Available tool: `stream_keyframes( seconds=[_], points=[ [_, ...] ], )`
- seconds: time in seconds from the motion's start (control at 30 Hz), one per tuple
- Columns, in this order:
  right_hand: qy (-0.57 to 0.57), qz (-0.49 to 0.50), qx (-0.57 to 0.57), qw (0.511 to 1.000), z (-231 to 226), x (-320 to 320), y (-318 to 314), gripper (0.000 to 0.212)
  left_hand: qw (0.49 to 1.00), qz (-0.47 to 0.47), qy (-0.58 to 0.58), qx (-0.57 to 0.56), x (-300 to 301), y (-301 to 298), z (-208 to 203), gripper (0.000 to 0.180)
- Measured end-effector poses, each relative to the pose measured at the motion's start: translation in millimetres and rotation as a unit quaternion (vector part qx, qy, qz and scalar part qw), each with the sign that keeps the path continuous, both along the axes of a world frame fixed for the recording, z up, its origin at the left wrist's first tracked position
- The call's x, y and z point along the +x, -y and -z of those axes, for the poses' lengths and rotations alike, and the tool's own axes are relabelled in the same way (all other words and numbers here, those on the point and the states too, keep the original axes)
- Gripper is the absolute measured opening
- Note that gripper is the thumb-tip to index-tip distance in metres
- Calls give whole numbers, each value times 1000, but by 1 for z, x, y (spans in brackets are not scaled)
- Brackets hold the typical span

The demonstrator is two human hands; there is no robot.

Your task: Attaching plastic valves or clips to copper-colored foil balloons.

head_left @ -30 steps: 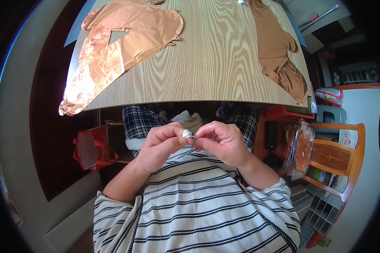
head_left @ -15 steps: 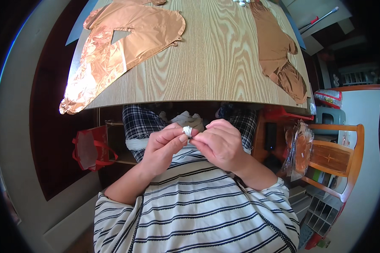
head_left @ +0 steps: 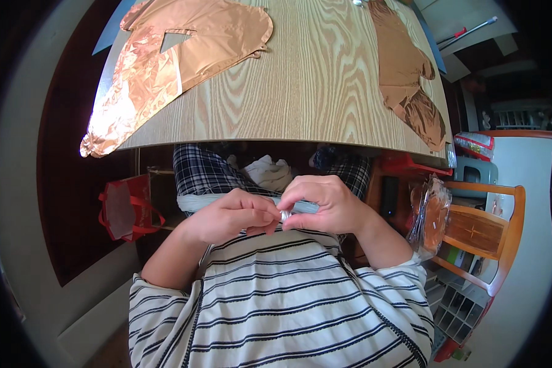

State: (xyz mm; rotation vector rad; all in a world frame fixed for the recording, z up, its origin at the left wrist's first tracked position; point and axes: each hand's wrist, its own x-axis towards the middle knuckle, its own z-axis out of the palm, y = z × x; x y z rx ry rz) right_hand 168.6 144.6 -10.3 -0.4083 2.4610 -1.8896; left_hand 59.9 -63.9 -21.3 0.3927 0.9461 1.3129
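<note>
Close in front of my striped shirt, above my lap, both hands meet at a small wound roll of white ribbon. My right hand pinches it between thumb and forefinger, the finger arched over the top. From the other side my left hand grips its left end with closed fingertips. Those fingers cover part of the roll. Flat copper-coloured foil balloons lie on the table: one at the left, another at the right.
The wooden table ends just beyond my knees. A red bag stands at lower left. On the right are a wooden chair and clear packets with copper foil inside. A bunched pale cloth lies under the table edge.
My hands have moved slightly down toward my body with the ribbon roll. My right hand has opened into an arched pinch around it, and my left fingers have curled in more.
</note>
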Motion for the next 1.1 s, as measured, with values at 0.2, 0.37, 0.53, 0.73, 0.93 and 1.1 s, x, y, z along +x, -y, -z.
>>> stream_keyframes(
  seconds=[0.2, 0.37, 0.53, 0.73, 0.93, 1.1],
  points=[
    [35, -26, -24, 999, 3, 8, 5, 22, 998, 63, -9, -22, 1, -3, 6, 15],
    [54, -33, -18, 998, 3, 10, 8, 22, 999, 2, 39, -22, 12, 1, 29, 10],
    [15, -16, -12, 1000, 5, 9, 2, 24, 984, -56, 167, -26, 18, -4, 35, 11],
    [-80, 20, -11, 997, 7, 0, -11, 24, 987, -68, 144, 5, 12, -20, 30, 13],
    [-4, -15, 0, 1000, -2, -7, -24, 22, 986, -17, 165, -25, -2, -25, 29, 18],
    [72, -49, -13, 996, -10, -17, -37, 19, 967, -17, 255, 5, -4, -36, 30, 18]
  ],
)
